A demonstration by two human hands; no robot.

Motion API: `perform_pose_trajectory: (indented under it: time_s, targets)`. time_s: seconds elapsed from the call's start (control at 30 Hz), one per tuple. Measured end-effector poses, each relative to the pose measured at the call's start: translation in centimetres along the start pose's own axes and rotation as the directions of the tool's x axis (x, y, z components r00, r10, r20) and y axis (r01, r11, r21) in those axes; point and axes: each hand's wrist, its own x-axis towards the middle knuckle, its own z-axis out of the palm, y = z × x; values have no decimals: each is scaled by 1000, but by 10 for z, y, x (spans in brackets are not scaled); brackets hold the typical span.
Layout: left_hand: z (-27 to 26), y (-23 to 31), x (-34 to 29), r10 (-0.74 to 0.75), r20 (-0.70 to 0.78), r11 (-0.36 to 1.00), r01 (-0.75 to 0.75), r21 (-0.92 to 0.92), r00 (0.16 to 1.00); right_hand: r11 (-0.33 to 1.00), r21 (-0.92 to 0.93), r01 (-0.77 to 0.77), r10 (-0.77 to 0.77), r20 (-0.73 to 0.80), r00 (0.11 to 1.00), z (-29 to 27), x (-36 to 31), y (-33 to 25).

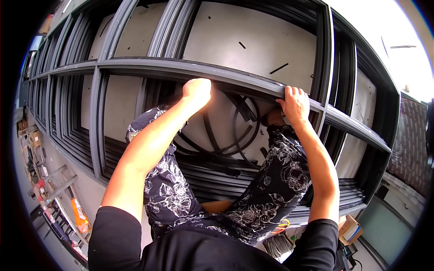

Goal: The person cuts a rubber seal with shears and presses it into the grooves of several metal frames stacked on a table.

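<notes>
Frame stack point(95, 122): grey and black metal, ladder-like, lying around the person's legs.
Crossbar point(235, 75): grey, uppermost on the stack, running in front of the person beneath both hands.
Left hand point(197, 93): curled into a fist at the crossbar; anything pinched inside cannot be told.
Right hand point(296, 104): fingers bent over the crossbar, farther right; firmness of grip cannot be told.
Black strips point(210, 132): looped, between the legs.
Trousers point(285, 180): black, white floral pattern.

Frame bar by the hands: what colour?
The frame bar is grey, clearest in the head view.
</notes>
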Motion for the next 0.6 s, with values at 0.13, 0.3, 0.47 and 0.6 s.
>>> perform_pose_trajectory:
  time_s: [0.13, 0.3, 0.47, 0.6]
  targets:
    - [-2, 2, 5, -47, 31, 999, 47, 1, 998, 1000, 0, -28, 28, 21, 999, -9, 10, -20]
    - [-7, 4, 7, -50, 97, 999, 49, 11, 994, 999, 35, 7, -7, -23, 1000, 1, 26, -51]
    - [0, 5, 8, -89, 74, 995, 86, 42, 993, 998, 55, -2, -1, 49, 999, -13, 36, -71]
    - [-5, 7, 11, -61, 66, 998, 58, 36, 996, 997, 61, -42, 41, 10, 999, -2, 47, -95]
